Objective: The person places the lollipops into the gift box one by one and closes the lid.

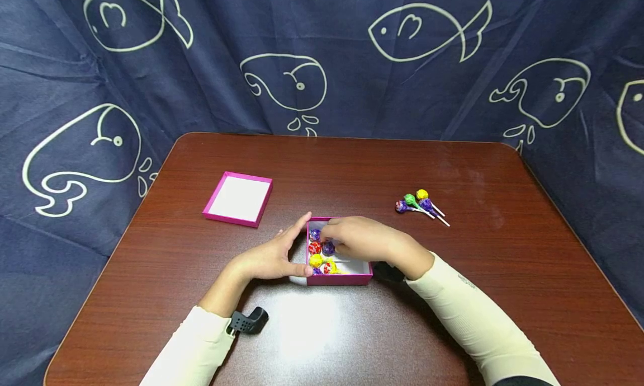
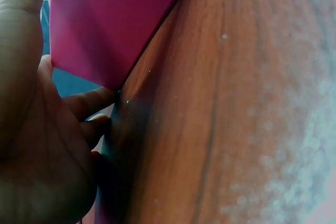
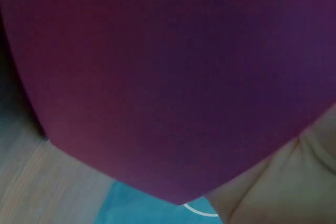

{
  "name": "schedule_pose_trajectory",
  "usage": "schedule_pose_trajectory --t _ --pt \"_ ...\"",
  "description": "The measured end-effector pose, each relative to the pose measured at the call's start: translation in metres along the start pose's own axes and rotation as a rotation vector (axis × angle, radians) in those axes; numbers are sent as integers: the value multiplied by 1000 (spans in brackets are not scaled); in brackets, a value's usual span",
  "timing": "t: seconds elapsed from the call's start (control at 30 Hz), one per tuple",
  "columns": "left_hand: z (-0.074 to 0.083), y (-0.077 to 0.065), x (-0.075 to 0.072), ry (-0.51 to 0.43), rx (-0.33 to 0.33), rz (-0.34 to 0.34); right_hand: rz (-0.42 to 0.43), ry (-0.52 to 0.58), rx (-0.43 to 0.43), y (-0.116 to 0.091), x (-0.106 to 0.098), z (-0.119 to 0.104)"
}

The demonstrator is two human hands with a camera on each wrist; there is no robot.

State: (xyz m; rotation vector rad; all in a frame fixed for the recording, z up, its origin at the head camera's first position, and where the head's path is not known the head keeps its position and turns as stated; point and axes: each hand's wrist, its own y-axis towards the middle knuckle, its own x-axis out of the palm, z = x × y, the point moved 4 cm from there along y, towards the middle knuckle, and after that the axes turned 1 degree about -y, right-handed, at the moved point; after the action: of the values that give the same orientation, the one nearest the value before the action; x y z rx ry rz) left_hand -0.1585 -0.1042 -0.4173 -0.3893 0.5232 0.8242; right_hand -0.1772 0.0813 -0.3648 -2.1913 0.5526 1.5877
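In the head view, a pink box (image 1: 338, 281) with a white inside stands before me. Wrapped lollipops lie along its left part, among them a red lollipop (image 1: 314, 248), a yellow lollipop (image 1: 316, 261) and a blue one (image 1: 315, 235). My left hand (image 1: 274, 256) spans the box's left side, thumb at the near corner and forefinger at the far one. In the left wrist view its fingers (image 2: 89, 103) touch the pink wall. Reaching into the box from the right, my right hand (image 1: 364, 238) pinches a purple lollipop (image 1: 328, 248); the stick is hidden under the hand.
A pink-edged lid (image 1: 238, 198), white inside up, lies at the back left of the brown table (image 1: 322, 168). To the right of the box rests a small group of lollipops (image 1: 421, 202) with white sticks. A dark blue cloth (image 1: 342, 95) with drawn fish hangs behind.
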Motion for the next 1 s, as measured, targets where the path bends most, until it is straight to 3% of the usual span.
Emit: schedule_pose_trajectory --t 0.67,1.0 --pt "2 0 1 -3 41 15 -51 -67 36 2 7 0" --pt "0 0 1 4 12 8 -61 -63 11 6 9 -1"
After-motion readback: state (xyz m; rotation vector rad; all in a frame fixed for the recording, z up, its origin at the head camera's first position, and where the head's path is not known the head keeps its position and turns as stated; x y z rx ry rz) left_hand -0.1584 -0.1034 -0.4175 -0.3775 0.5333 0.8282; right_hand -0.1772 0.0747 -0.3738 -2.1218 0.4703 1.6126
